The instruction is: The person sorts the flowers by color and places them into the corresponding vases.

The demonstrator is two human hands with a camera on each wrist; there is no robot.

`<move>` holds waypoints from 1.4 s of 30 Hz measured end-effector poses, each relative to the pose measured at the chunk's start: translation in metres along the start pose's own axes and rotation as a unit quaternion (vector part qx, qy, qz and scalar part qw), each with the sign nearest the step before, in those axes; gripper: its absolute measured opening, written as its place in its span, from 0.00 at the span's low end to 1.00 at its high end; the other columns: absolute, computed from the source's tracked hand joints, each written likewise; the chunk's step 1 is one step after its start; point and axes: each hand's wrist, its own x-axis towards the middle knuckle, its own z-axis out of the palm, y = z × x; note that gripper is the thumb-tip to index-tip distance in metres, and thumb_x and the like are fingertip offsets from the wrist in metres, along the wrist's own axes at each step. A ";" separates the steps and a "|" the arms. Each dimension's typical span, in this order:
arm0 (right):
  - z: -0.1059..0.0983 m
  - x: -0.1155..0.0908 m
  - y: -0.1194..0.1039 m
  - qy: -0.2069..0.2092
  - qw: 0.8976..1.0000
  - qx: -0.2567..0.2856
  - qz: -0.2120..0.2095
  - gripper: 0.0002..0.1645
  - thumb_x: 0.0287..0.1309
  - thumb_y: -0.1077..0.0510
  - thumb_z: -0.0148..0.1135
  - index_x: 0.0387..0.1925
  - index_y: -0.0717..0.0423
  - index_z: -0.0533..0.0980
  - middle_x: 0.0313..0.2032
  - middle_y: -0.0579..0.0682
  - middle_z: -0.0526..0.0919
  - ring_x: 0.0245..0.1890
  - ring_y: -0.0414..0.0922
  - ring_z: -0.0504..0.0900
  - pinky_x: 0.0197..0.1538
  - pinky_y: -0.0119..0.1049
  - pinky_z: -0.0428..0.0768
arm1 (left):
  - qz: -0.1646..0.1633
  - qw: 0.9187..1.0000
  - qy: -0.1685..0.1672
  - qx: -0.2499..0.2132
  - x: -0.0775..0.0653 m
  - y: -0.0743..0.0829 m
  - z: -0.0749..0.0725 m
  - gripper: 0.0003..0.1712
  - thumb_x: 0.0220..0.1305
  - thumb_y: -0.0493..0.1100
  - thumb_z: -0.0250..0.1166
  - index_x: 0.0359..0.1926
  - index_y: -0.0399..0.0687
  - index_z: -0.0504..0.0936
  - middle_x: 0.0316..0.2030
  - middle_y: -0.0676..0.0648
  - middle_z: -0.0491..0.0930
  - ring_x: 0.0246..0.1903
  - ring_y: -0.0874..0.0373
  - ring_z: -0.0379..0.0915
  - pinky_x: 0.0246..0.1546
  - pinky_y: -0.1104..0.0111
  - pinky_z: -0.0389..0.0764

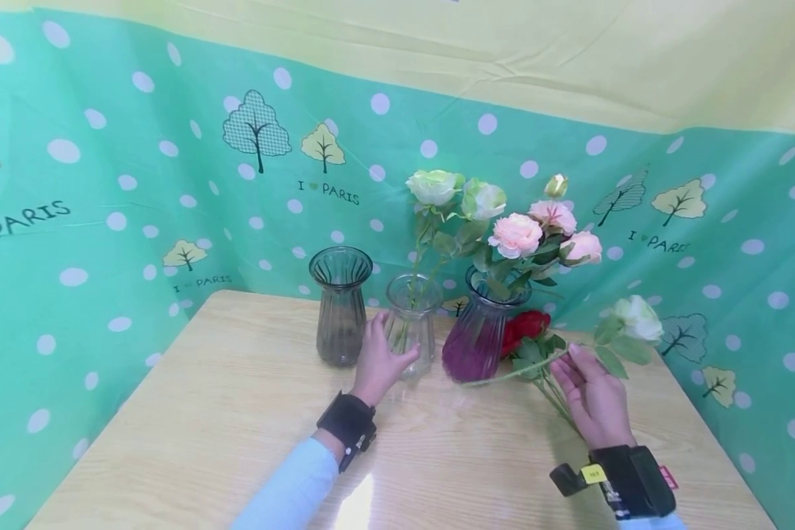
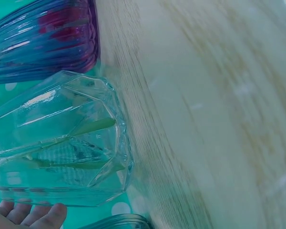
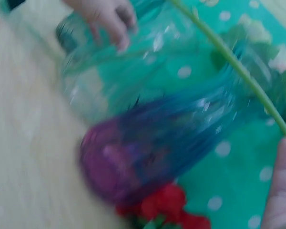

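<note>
My left hand [image 1: 377,364] holds the clear glass vase [image 1: 425,331], with the thumb on one side and the fingers on the other. Two pale green-white roses [image 1: 435,188] stand in it, and their stems [image 2: 93,126] show through the glass in the left wrist view. At the right, my right hand [image 1: 598,405] pinches a single white rose [image 1: 638,319] by its long green stem [image 3: 229,57]. That stem slants left past the base of the purple vase [image 1: 473,353], which carries several pink flowers [image 1: 515,235].
A grey glass vase [image 1: 341,324] stands left of the clear one. Red flowers [image 1: 526,327] lie on the wooden table [image 1: 225,442] behind the right hand, their stems pointing forward. A green dotted cloth [image 1: 192,162] hangs close behind the vases.
</note>
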 end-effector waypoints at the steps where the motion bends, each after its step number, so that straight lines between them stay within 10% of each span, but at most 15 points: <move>1: 0.005 -0.001 -0.001 0.009 1.000 0.016 -0.009 0.05 0.61 0.62 0.57 0.31 0.57 0.78 0.30 0.48 0.81 0.33 0.39 0.81 0.46 0.26 0.82 | 0.000 1.000 0.000 0.001 0.000 0.000 0.000 0.48 0.46 0.50 0.72 0.65 0.41 0.59 0.61 0.38 0.64 0.60 0.43 0.65 0.60 0.52 0.72; 9: 0.043 0.000 -0.004 0.082 0.983 0.147 -0.080 0.02 0.57 0.67 0.60 0.30 0.62 0.78 0.26 0.55 0.82 0.27 0.45 0.82 0.41 0.32 0.85 | 0.003 1.000 -0.001 0.003 -0.001 0.000 0.000 0.49 0.46 0.51 0.73 0.65 0.41 0.59 0.61 0.38 0.65 0.59 0.43 0.66 0.60 0.53 0.72; 16: 0.072 0.006 0.000 0.128 0.968 0.156 -0.146 0.05 0.50 0.66 0.67 0.29 0.64 0.78 0.24 0.56 0.83 0.25 0.46 0.83 0.37 0.34 0.86 | 0.001 1.000 0.000 -0.001 -0.001 0.000 -0.001 0.48 0.46 0.49 0.73 0.65 0.40 0.59 0.61 0.37 0.65 0.59 0.42 0.66 0.60 0.52 0.72; 24: 0.086 0.009 0.010 0.109 0.966 0.107 -0.210 0.11 0.47 0.64 0.69 0.31 0.65 0.76 0.27 0.56 0.84 0.27 0.47 0.83 0.39 0.35 0.85 | 0.002 1.000 -0.005 -0.001 0.000 0.000 -0.001 0.48 0.47 0.48 0.73 0.65 0.41 0.59 0.60 0.38 0.65 0.59 0.43 0.66 0.59 0.53 0.73; 31: 0.097 0.012 0.019 0.100 0.942 0.010 -0.320 0.12 0.50 0.64 0.67 0.33 0.68 0.74 0.28 0.57 0.84 0.27 0.47 0.84 0.37 0.38 0.85 | 0.002 1.000 -0.008 0.001 0.000 0.001 -0.002 0.48 0.46 0.49 0.72 0.65 0.41 0.59 0.60 0.38 0.65 0.59 0.43 0.66 0.60 0.53 0.72; 42: 0.115 0.014 0.023 0.066 0.929 -0.052 -0.359 0.15 0.50 0.63 0.67 0.35 0.71 0.74 0.29 0.58 0.84 0.27 0.46 0.84 0.36 0.38 0.86 | 0.006 1.000 -0.001 0.004 0.001 -0.002 -0.002 0.50 0.45 0.57 0.73 0.64 0.41 0.60 0.60 0.39 0.66 0.59 0.44 0.66 0.61 0.53 0.71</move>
